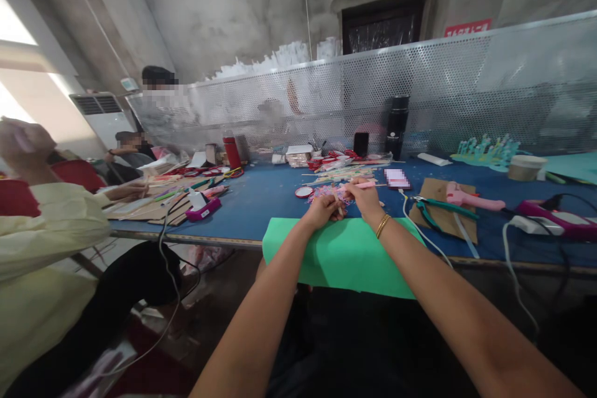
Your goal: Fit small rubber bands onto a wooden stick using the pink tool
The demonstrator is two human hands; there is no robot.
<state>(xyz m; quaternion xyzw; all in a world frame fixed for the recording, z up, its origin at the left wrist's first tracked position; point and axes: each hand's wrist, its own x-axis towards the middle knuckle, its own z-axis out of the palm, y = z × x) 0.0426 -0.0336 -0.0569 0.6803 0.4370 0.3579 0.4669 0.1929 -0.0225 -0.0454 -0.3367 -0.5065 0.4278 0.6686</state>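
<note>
My right hand (pixel 366 199), with a gold bracelet (pixel 382 225) at its wrist, is closed round a slim pink pen-like tool (pixel 368 185). The tool lies nearly level, and its exact kind cannot be made out. Close beside it, my left hand (pixel 325 210) has its fingers curled together. Whatever they pinch is hidden or too small to name. Behind both hands spreads a loose pile of small pink and purple bits (pixel 321 191). Under my wrists a green sheet (pixel 354 258) hangs over the table's front edge. A round red-rimmed lid (pixel 305 192) lies left of the pile.
On the blue table (pixel 270 199), to the right, are green-handled pliers (pixel 433 208), a pink glue gun (pixel 471 197) on cardboard, white cables and a paper cup (pixel 526 168). A black flask (pixel 397 127) stands behind. A co-worker in a yellow sleeve (pixel 51 217) sits at left.
</note>
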